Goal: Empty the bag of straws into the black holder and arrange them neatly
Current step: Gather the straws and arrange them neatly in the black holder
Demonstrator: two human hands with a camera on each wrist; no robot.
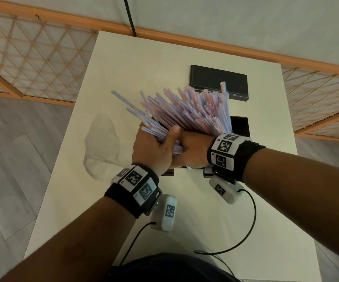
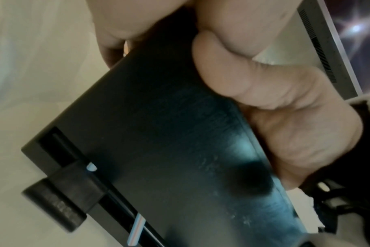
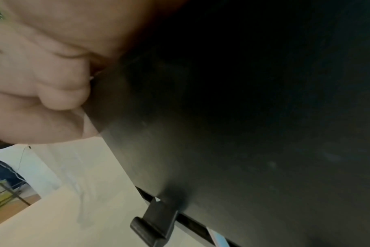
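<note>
Straws (image 1: pixel 186 110), striped red and blue on white, stand fanned out of the black holder (image 1: pixel 240 127), their far ends splayed left and far; only the holder's right part shows behind the bundle in the head view. Left hand (image 1: pixel 154 147) and right hand (image 1: pixel 193 147) meet at the near end of the bundle, hands touching. Left grip: fingers and thumb curled round the straws, closed on them. Right grip: wrapped over the bundle from the right, closed on it as well; how much of it also bears on the holder wall I cannot tell. Left wrist view shows the holder's dark side panel (image 2: pixel 169 133) with curled fingers (image 2: pixel 254 80) against its upper edge, and one straw end (image 2: pixel 135 229) showing in the slot at its base. Right wrist view is mostly the dark panel (image 3: pixel 254 117), a tab (image 3: pixel 156 222) at its foot, pale desk (image 3: pixel 53 217) beneath. Empty clear bag (image 1: pixel 101 143) lies crumpled on the desk (image 1: pixel 128 64) just left of the hands; a black lid (image 1: pixel 219 82) lies flat at the far side. Judgement: emptying looks done, arranging is in hand. To do it well, squeeze the fan together evenly from both sides, let the near ends drop level onto the holder floor, then ease pressure gradually so stragglers on the left fall in line rather than spring out. Risk: a hard squeeze could kink thin straws or tip the holder.
</note>
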